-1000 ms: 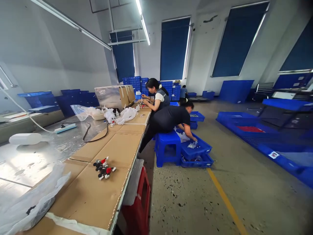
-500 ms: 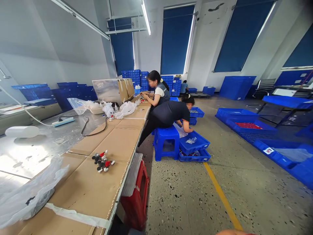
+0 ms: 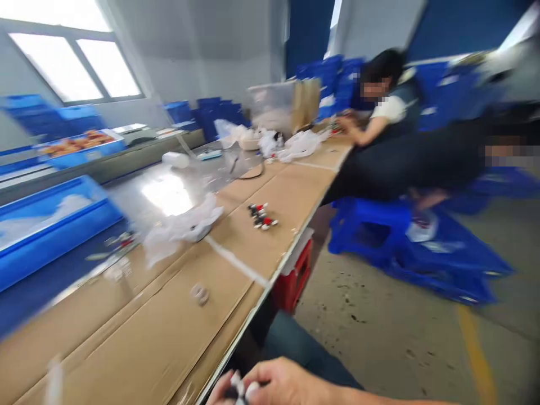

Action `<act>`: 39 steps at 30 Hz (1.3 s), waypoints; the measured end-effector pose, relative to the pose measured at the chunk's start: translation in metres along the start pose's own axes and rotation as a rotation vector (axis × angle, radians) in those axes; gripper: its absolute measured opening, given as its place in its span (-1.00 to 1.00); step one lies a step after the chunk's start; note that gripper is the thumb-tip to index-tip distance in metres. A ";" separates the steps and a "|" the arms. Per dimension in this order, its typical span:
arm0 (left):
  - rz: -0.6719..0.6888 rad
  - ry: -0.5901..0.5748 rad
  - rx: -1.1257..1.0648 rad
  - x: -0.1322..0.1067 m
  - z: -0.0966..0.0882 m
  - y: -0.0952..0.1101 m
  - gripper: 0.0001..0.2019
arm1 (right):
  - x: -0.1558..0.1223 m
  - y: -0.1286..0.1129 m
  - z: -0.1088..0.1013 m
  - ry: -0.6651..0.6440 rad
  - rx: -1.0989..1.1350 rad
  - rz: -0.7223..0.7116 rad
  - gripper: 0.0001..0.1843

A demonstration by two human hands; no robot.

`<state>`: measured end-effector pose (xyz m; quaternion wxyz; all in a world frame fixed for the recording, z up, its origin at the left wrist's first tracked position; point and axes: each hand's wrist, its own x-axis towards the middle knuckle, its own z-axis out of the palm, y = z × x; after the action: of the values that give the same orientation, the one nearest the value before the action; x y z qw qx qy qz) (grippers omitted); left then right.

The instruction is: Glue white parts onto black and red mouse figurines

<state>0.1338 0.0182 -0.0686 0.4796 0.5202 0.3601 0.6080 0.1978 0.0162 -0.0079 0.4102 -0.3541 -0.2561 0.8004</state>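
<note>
At the bottom edge, by the table's front edge, my right hand (image 3: 284,383) pinches a small figure (image 3: 238,386) with white and dark parts and a touch of red. My left hand (image 3: 218,392) is closed on the figure's other side, mostly cut off by the frame. Blur hides the figure's exact shape. Farther up the cardboard-covered table (image 3: 169,337) lies a small pile of black, white and red figures (image 3: 262,216). Nearer to me on the cardboard is a small clear round piece (image 3: 199,293), blurred.
A crumpled plastic bag (image 3: 185,225) lies left of the pile. Blue crates (image 3: 54,225) stand beyond the table's left side. To the right are a blue stool (image 3: 367,225), a red stool (image 3: 297,275) and two co-workers, one seated at the table (image 3: 392,107), one bending over crates (image 3: 405,163).
The view has swung left and down, blurring the picture. Both my hands and the small figure now show at the bottom; before, only a sliver of skin showed at the bottom edge.
</note>
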 end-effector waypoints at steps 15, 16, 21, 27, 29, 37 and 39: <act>-0.137 0.198 -0.001 -0.015 -0.082 0.065 -0.60 | 0.010 -0.011 0.012 -0.097 0.126 0.351 -0.43; -0.134 0.199 -0.026 -0.015 -0.082 0.065 -0.63 | 0.010 -0.014 0.013 -0.090 0.120 0.363 -0.43; -0.041 0.164 -0.076 -0.013 -0.080 0.060 -0.71 | 0.011 -0.021 0.018 -0.023 0.004 0.350 -0.42; 0.295 0.066 0.269 -0.002 -0.102 0.053 -0.76 | 0.011 -0.010 0.015 -0.026 0.002 0.247 -0.55; 0.357 0.011 0.370 0.000 -0.111 0.052 -0.68 | 0.011 -0.007 0.013 -0.003 -0.011 0.250 -0.60; 0.365 -0.028 0.382 0.002 -0.109 0.056 -0.71 | 0.016 0.001 0.007 -0.018 -0.026 0.235 -0.69; 0.401 0.017 0.298 0.003 -0.105 0.052 -0.82 | 0.017 0.000 0.007 -0.006 -0.088 0.222 -0.63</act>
<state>0.0203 0.0127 -0.0400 0.2642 0.6412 0.3395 0.6355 0.1855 0.0291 -0.0096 0.3027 -0.3956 -0.2513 0.8299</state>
